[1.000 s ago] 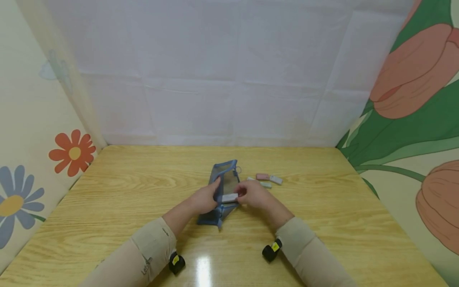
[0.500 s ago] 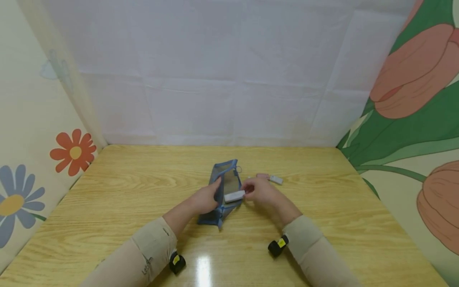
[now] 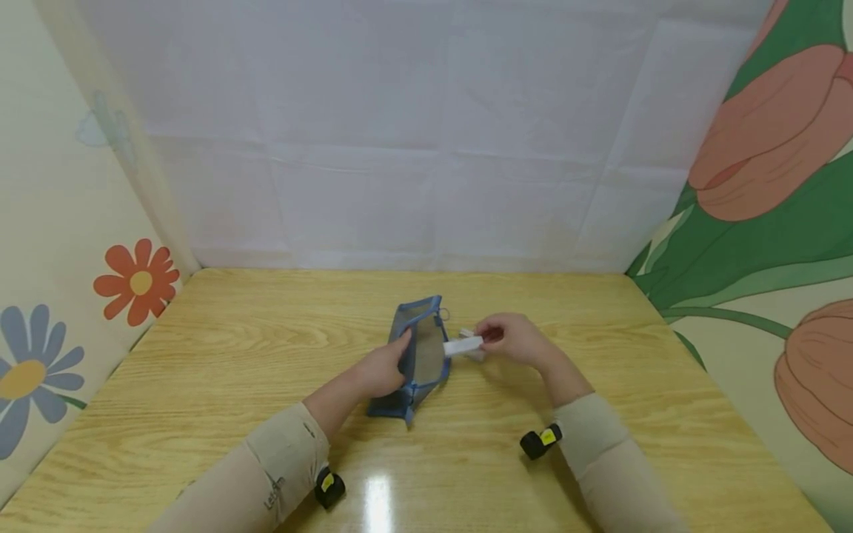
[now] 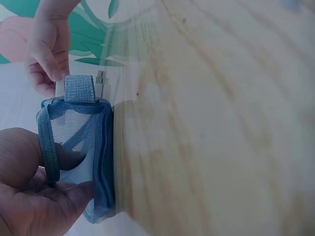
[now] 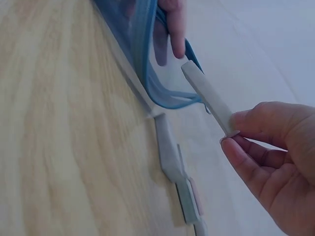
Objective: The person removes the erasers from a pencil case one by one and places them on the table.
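Note:
In the head view my left hand (image 3: 383, 370) grips the near-left side of a blue mesh zip pouch (image 3: 408, 396), whose mouth gapes to the right. The left wrist view has that hand's (image 4: 39, 209) thumb and fingers around the edge of the pouch (image 4: 104, 162). Just right of the mouth, my right hand (image 3: 516, 340) pinches one end of a slim white bar (image 3: 463, 346). Its other end points at the pouch. Seen from the right wrist, thumb and fingertips hold the bar (image 5: 209, 96) above the table, outside the pouch.
On the wooden table (image 5: 59, 123), beside the pouch, lie several small blocks: a white one (image 5: 167, 147), a pale green one (image 5: 187, 201) and a pink one (image 5: 196, 194). In the head view the right hand partly hides them. A white cloth (image 3: 413, 148) hangs behind the table.
My right hand has drawn the white bar out of the pouch's mouth, to the right and away from me. My left hand and the pouch have stayed put.

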`<state>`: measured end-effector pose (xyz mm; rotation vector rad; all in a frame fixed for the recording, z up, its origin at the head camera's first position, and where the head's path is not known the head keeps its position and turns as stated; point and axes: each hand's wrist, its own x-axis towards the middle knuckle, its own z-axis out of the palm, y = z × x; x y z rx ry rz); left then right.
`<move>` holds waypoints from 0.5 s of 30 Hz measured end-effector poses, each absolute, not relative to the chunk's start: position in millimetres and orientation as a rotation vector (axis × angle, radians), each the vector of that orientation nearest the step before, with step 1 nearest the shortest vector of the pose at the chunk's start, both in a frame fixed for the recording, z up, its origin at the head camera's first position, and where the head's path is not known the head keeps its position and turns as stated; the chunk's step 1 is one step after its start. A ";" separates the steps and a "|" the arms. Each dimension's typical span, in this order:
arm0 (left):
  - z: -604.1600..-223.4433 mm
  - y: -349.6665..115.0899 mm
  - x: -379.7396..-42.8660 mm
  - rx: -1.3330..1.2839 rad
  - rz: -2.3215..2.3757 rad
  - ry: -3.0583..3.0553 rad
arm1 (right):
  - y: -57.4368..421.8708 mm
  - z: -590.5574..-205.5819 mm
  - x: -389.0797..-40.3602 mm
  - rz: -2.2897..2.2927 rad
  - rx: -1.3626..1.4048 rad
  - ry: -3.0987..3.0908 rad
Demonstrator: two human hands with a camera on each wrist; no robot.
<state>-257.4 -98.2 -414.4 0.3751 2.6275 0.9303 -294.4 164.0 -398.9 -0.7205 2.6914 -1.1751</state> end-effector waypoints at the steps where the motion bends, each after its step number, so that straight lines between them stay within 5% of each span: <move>1: -414.4 -98.2 -257.4 0.376 0.932 2.627 | 167.3 -397.8 -294.7 -1.173 -0.711 2.697; 15: -417.1 -98.0 -258.0 0.383 0.936 2.645 | 208.7 -390.4 -298.3 -1.150 -0.636 2.788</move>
